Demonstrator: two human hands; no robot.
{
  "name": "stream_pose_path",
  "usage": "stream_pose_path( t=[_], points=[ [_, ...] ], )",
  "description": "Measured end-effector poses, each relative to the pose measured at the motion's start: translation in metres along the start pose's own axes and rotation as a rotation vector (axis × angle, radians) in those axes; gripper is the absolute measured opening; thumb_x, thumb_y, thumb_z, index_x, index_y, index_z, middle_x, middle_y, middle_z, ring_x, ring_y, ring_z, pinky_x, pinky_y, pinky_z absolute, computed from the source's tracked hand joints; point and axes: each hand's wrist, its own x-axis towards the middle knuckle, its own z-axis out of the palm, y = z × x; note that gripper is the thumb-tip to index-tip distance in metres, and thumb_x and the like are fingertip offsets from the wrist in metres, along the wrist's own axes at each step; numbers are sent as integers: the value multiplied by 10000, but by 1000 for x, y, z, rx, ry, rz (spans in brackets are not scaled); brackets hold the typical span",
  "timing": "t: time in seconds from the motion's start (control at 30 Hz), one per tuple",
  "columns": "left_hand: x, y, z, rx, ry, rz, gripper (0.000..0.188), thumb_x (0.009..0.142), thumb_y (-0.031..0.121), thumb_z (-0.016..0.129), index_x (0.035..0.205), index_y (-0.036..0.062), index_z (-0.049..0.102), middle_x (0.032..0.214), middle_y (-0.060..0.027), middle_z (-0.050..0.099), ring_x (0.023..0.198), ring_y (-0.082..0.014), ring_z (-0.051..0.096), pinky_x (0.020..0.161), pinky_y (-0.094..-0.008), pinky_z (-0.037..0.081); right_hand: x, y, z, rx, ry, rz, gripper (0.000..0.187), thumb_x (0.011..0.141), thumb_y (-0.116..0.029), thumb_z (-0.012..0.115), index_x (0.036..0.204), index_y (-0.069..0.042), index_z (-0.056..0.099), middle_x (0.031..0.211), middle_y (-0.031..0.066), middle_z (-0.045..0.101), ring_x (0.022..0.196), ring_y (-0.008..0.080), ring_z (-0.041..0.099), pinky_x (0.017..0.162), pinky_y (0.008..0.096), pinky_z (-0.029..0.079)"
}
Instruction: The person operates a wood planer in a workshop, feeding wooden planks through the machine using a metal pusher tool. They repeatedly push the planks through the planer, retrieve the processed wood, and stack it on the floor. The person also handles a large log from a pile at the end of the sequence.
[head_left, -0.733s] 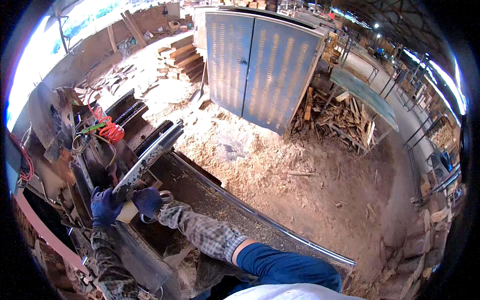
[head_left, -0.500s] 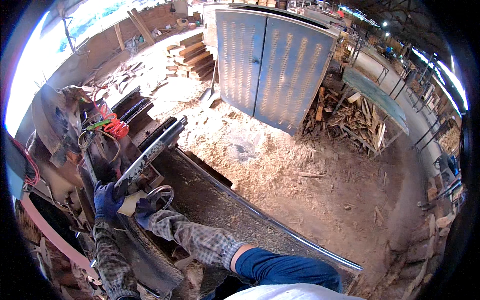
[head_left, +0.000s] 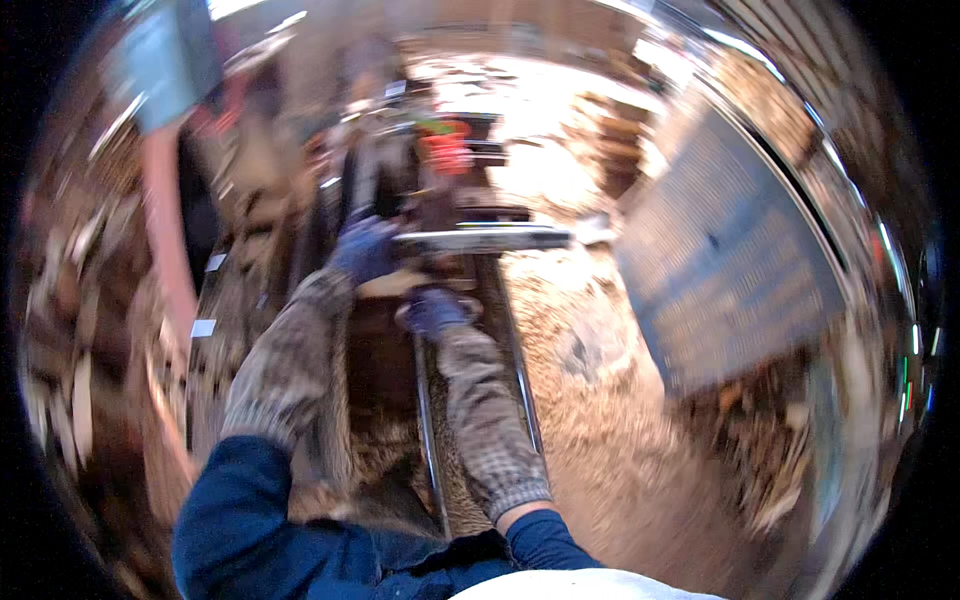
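Note:
Motion blurs the whole view. My left hand [head_left: 363,250], in a blue glove, is at the left end of a long metal cylinder [head_left: 485,238] on a machine; its fingers are smeared. Close to my left hand, my right hand [head_left: 436,310], also gloved in blue, is closed at a shiny round handwheel [head_left: 468,306], which shows at the sides of the glove. A pale flat piece [head_left: 392,284], perhaps wood, lies between the two hands. Whether either hand touches it is unclear. Checked sleeves cover both forearms.
Beyond the cylinder hangs a red coiled hose [head_left: 445,150]. Metal rails [head_left: 522,385] run along the machine's right side. Sawdust [head_left: 565,300] covers the floor beside it. A large blue-grey cabinet [head_left: 725,260] stands on the right, with scrap wood [head_left: 750,450] near it.
My view has swung to the left, so the machine and both hands now sit nearer the middle and the cabinet farther right. Both hands remain beside the cylinder and handwheel.

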Motion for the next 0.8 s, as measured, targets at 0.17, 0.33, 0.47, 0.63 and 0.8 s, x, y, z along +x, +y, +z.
stream_pose_path(
  t=[0.17,0.33,0.47,0.63,0.8],
  points=[
    [7,9,43,-148,103,12,419,683,399,815,1027,200,679,951,-72,665,954,-300,630,891,-496,505,-26,111,7,508,354,79,251,978,-123,629,1194,-14,697,1104,78,736,1019,189,660,904,318,520],
    [-36,24,59,-34,14,-82,310,686,395,764,898,183,682,841,-45,663,958,-285,651,1078,-562,371,-73,128,37,563,481,35,296,1020,-172,585,1252,-10,670,1144,103,704,1009,197,662,898,338,529],
    [-17,73,36,-182,173,-36,258,706,384,726,846,180,654,811,-50,641,928,-277,639,1123,-586,307,-126,179,-10,994,560,273,431,1050,-288,533,1328,30,616,846,32,649,713,114,567,682,254,454],
    [-90,115,17,-156,-51,-117,353,650,375,780,862,125,650,831,-79,643,949,-300,629,1136,-604,298,-201,105,42,974,652,316,451,1068,-294,505,1378,25,578,1084,42,670,827,92,561,746,270,473],
    [-131,177,-15,-188,55,-69,380,676,383,763,898,104,631,811,-69,623,946,-297,615,1168,-601,270,-283,80,46,1093,784,473,454,1054,-304,540,1366,22,587,1147,77,667,970,150,614,889,328,515]
  ],
)
